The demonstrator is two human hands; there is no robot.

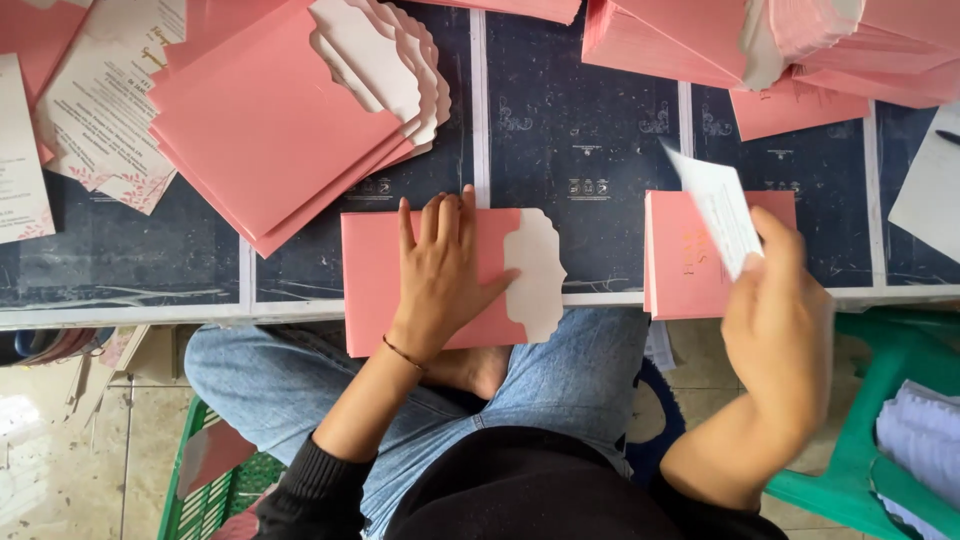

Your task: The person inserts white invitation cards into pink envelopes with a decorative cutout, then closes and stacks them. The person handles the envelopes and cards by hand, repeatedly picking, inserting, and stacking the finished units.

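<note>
Spanning the whole upper frame: dark worktop (580, 130) w/ pale printed sheets as cover, front edge running across mid-frame. Top left, fanned stack of pink envelopes (270, 120), scalloped white flaps open toward the right; printed cards (100, 100) beside it at far left. Top right, more pink stacks (700, 35), partly cut off by frame. Lower right, green plastic stool (890, 420). Centre, single pink envelope (375, 285) overhanging worktop edge above the lap, scalloped flap (535, 275) open to the right. Right of it, apart, small pink pile (685, 265) at worktop edge. Left hand (440, 275) lies flat on the centre envelope, fingers spread open, pressing, not gripping. Right hand (775, 320) raised over the small pile, grip closed: thumb + fingers pinch a white card (720, 205) by its lower end, card tilted, motion-blurred.
</note>
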